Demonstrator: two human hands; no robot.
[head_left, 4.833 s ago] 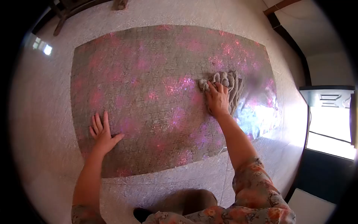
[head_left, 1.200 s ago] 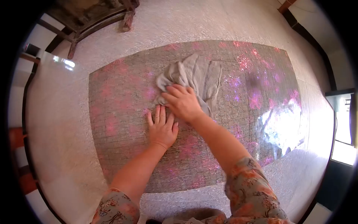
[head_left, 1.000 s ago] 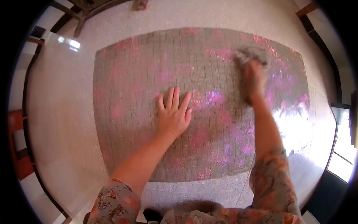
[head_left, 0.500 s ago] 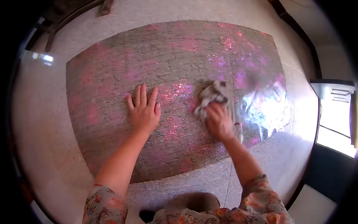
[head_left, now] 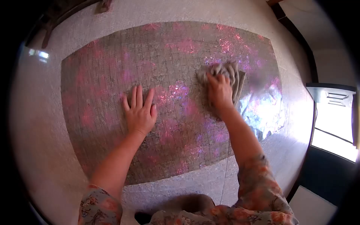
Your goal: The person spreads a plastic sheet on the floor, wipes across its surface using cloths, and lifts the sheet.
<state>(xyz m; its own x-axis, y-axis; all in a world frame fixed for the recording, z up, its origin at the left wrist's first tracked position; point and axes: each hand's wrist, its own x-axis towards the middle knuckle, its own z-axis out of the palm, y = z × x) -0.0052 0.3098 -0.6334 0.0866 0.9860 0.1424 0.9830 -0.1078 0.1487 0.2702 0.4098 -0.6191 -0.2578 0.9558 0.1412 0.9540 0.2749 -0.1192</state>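
A patterned mat with shiny pink and violet reflections lies flat below me. My left hand rests palm down near its middle, fingers spread, holding nothing. To the right, my right hand presses on a crumpled grey-brown cloth, its fingers curled into the fabric. The cloth bunches ahead of the fingers and hangs loosely to their right, touching the mat. Part of the cloth under the palm is hidden.
Pale flooring surrounds the mat. Dark furniture legs stand at the upper left. A bright window-like opening is at the right, and strong glare covers the mat's right side.
My right hand has moved forward with the cloth, which now spreads wider to the right. My left hand stays flat on the mat; the view has shifted slightly.
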